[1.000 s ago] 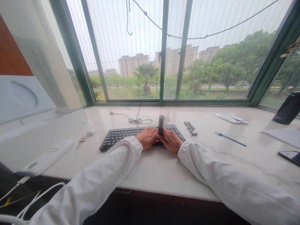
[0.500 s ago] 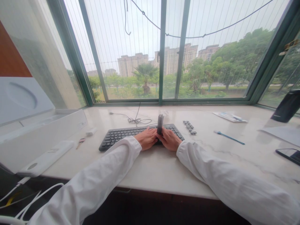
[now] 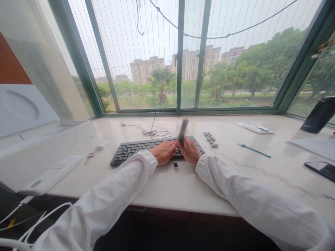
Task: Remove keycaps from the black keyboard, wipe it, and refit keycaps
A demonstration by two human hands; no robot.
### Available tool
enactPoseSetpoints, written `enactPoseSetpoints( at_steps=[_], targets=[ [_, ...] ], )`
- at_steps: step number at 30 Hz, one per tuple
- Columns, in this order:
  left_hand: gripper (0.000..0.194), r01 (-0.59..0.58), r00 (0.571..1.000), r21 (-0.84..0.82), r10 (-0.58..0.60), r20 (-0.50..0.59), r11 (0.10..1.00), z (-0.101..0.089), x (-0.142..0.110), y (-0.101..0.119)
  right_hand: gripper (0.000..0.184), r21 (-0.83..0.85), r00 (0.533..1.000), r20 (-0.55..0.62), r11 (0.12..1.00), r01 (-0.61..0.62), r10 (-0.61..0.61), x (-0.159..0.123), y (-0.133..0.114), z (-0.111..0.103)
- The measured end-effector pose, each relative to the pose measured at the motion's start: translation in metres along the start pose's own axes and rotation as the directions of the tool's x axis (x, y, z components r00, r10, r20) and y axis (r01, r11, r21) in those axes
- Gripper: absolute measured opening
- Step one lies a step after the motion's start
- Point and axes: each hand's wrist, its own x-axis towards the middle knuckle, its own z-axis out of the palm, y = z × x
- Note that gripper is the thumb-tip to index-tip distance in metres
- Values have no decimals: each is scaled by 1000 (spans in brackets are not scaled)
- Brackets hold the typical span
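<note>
A black computer keyboard lies on the white marble sill. My right hand is at its right part, gripping a slim grey cylindrical object that stands tilted above the keys. Its exact kind is hard to tell. My left hand rests on the keyboard's front middle, fingertips close to my right hand, holding nothing visible. Just in front of the keyboard, a small black keycap lies on the marble between my wrists.
Several loose black keycaps lie beyond the keyboard's right end. A black cable curls behind it. A blue-handled stick, a phone and a dark bottle stand rightward; a white box fills the left, before a large window.
A small black keycap now lies on the marble in front of the keyboard. The grey object tilts further right, and my left hand has drawn slightly away from it.
</note>
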Motion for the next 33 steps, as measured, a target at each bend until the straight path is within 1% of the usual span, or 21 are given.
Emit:
enactPoseSetpoints(
  at_steps=[3, 5, 7, 9, 10, 11, 13, 15, 17, 18, 20, 22, 24, 26, 28, 30, 31, 33],
  targets=[
    [9, -3, 1000, -19, 2, -5, 1000, 2, 2, -3, 14, -2, 998, -8, 998, -56, 56, 2, -1, 0],
    [12, 1, 1000, -48, -2, -31, 999, 0, 3, -5, 15, 2, 995, -34, 995, -96, 96, 2, -1, -2],
    [15, 13, 993, -89, -23, -113, 996, -6, 2, -7, 18, 14, 983, -104, 989, -150, 151, 3, -1, -5],
    [20, 9, 976, -112, -33, -215, 994, -15, 0, -5, 22, 34, 954, -203, 976, -217, 220, 3, 2, -9],
    [23, -17, 975, -123, -11, -222, 992, -20, -2, -3, 23, 44, 934, -253, 968, -248, 251, 4, 3, -11],
    [26, -53, 983, -152, 24, -184, 987, -24, -3, 0, 24, 50, 914, -295, 960, -277, 279, 4, 5, -12],
    [32, -117, 993, -266, 116, -20, 957, -31, -5, 10, 25, 56, 885, -340, 947, -317, 317, 6, 10, -13],
    [39, -156, 967, -386, 219, 126, 909, -32, -5, 22, 24, 60, 886, -324, 942, -330, 331, 6, 13, -13],
    [47, -179, 935, -470, 298, 193, 865, -31, -3, 31, 23, 63, 902, -284, 945, -320, 324, 7, 15, -11],
    [46, -183, 925, -497, 320, 205, 848, -29, -3, 35, 23, 61, 911, -265, 949, -311, 315, 7, 14, -11],
    [37, -173, 919, -530, 330, 217, 830, -26, -3, 39, 22, 55, 926, -238, 956, -290, 294, 7, 11, -10],
    [29, -135, 931, -539, 293, 219, 831, -25, -3, 40, 22, 61, 936, -218, 961, -268, 275, 7, 7, -12],
    [26, -71, 957, -530, 207, 202, 845, -26, -4, 40, 24, 79, 943, -203, 964, -253, 264, 7, 1, -16],
    [30, 19, 986, -529, 71, 149, 849, -27, -4, 38, 27, 110, 944, -200, 964, -244, 262, 8, -4, -21],
    [37, 106, 994, -569, -84, 66, 816, -28, -2, 33, 31, 175, 938, -208, 954, -244, 278, 8, -7, -26],
    [43, 184, 973, -634, -229, 11, 751, -27, 1, 26, 36, 286, 926, -203, 923, -256, 319, 10, -8, -29],
    [45, 224, 955, -668, -295, 7, 710, -27, 2, 23, 38, 350, 919, -189, 898, -266, 346, 10, -7, -30],
    [47, 311, 909, -728, -415, 40, 610, -25, 5, 16, 38, 469, 914, -126, 835, -287, 385, 11, -4, -30]
  ],
)
